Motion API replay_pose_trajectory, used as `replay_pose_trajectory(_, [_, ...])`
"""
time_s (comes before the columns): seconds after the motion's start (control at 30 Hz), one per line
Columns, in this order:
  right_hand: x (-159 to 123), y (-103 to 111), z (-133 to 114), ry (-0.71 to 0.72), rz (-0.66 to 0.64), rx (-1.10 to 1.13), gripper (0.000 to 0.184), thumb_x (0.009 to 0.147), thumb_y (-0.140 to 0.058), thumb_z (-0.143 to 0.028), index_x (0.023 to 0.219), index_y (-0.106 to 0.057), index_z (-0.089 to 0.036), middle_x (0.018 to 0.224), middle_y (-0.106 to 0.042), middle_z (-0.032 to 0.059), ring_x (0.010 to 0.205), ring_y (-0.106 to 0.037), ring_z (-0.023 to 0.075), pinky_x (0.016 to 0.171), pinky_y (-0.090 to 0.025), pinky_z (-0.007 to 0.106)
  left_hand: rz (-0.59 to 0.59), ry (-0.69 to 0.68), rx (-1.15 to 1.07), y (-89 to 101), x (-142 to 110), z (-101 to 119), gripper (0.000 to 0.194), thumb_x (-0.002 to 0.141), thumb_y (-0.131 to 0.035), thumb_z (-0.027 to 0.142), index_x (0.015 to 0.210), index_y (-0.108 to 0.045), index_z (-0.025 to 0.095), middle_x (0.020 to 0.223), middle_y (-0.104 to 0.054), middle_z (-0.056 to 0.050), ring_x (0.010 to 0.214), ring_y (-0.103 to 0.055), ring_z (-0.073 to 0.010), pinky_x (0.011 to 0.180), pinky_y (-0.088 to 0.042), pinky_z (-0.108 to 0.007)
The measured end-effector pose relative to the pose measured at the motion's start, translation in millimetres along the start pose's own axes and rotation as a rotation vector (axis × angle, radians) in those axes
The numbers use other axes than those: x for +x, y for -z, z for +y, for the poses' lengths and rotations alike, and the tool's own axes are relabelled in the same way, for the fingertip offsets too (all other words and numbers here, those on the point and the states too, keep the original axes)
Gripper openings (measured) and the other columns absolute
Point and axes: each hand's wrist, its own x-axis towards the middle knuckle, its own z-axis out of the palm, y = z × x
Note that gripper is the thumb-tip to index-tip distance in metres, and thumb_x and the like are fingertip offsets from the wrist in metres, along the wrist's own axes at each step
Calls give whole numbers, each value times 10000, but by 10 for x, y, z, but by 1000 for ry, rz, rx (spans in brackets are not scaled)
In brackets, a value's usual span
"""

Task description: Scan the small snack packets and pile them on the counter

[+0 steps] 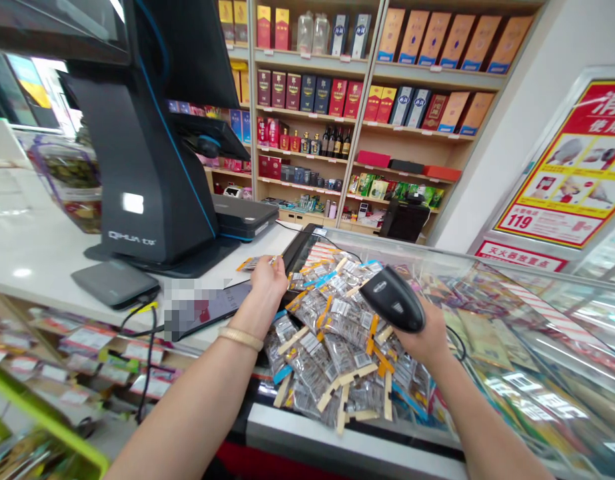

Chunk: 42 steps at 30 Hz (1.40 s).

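2 bare forearms (pixel 197 400) reach in from the bottom edge, a pale gold-coloured bracelet (pixel 240 338) around the left wrist. Between them, a heap of clear plastic packets with orange, blue and cream edges (pixel 344 327) lies on the glass-topped counter (pixel 407 457). The hands are apart: the right hand (pixel 430 337) is wrapped around a black plastic barcode scanner (pixel 394 300), held over the heap's right side. The left hand (pixel 268 280) has its fingers curled in beside an orange-edged packet (pixel 247 265); whether it grips anything, I cannot tell. Left of that wrist, a flat black phone-like device (pixel 220 307), partly pixelated, rests on the white counter (pixel 32 263), near a flat grey box (pixel 116 283) and a black terminal with blue trim (pixel 147 160). Wooden shelves (pixel 312 61) of coloured boxes stand behind.
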Motion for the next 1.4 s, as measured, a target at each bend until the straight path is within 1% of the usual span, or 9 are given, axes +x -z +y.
replay_pose_trajectory(0.17, [9, 5, 1, 17, 7, 4, 134, 746, -569, -304, 831, -612, -210, 702, -693, 42, 598, -661, 215, 539, -506, 297, -28, 124, 195, -24, -119, 3, 116, 788, -511, 70, 761, -480, 178, 768, -542, -19, 719, -590, -113, 624, -515, -188])
replay_pose_trajectory(0.23, [9, 5, 2, 27, 9, 9, 134, 746, -577, -299, 834, -615, -206, 706, -699, 46, 609, -671, 219, 542, -512, 296, -101, 100, 341, -10, -184, -2, 78, 739, -571, 89, 744, -541, 161, 733, -577, -23, 685, -578, -120, 606, -479, -192])
replay_pose_trajectory(0.4, [-12, -12, 28, 11, 15, 3, 217, 748, -578, -317, 917, -641, -196, 789, -729, 68, 678, -701, 242, 605, -548, 323, -682, -307, 1251, 100, -285, -65, 143, 650, -674, 264, 748, -686, 160, 677, -660, -12, 639, -568, -151, 627, -421, -250])
replay_pose_trajectory(0.53, [-30, -25, 50, 5, 33, -2, 322, 741, -578, -310, 1031, -647, -188, 861, -743, 85, 769, -717, 270, 670, -569, 357, -875, -456, 1558, 166, -284, -144, 256, 685, -641, 398, 784, -723, 177, 690, -668, -25, 643, -568, -170, 619, -406, -271])
replay_pose_trajectory(0.73, [-25, -22, 53, -25, 17, -12, 336, 738, -573, -338, 1029, -647, -185, 862, -744, 89, 768, -716, 271, 660, -573, 355, -966, -510, 1572, 168, -311, -161, 280, 559, -771, 412, 661, -667, 173, 672, -635, -11, 671, -553, -169, 623, -394, -264])
replay_pose_trajectory(0.93, [-8, -12, 45, -3, 29, 15, 306, 726, -564, -296, 1001, -638, -186, 813, -733, 78, 722, -709, 261, 622, -560, 340, -947, -245, 1234, 151, -373, -176, 266, 652, -736, 336, 676, -526, 174, 569, -538, 54, 488, -447, -82, 490, -331, -203])
replay_pose_trajectory(1.07, [-4, -4, 49, -5, 15, 7, 251, 729, -568, -289, 950, -634, -189, 753, -714, 66, 664, -693, 249, 586, -543, 328, -820, -100, 1078, 108, -422, -167, 236, 776, -666, 290, 715, -458, 197, 486, -476, 83, 389, -426, -72, 413, -326, -183])
replay_pose_trajectory(1.23, [-11, -4, 50, -1, 23, 18, 271, 729, -568, -279, 975, -640, -189, 778, -717, 67, 690, -695, 248, 617, -544, 327, -654, -121, 910, 51, -432, -132, 183, 849, -585, 221, 780, -416, 207, 560, -553, 69, 462, -584, -111, 453, -450, -208])
replay_pose_trajectory(1.4, [6, -1, 26, -48, -11, 0, 262, 742, -565, -293, 970, -646, -193, 806, -723, 65, 703, -693, 233, 620, -533, 307, -705, -183, 818, 35, -444, -104, 227, 816, -621, 286, 801, -406, 216, 517, -531, 88, 457, -586, -115, 443, -430, -193])
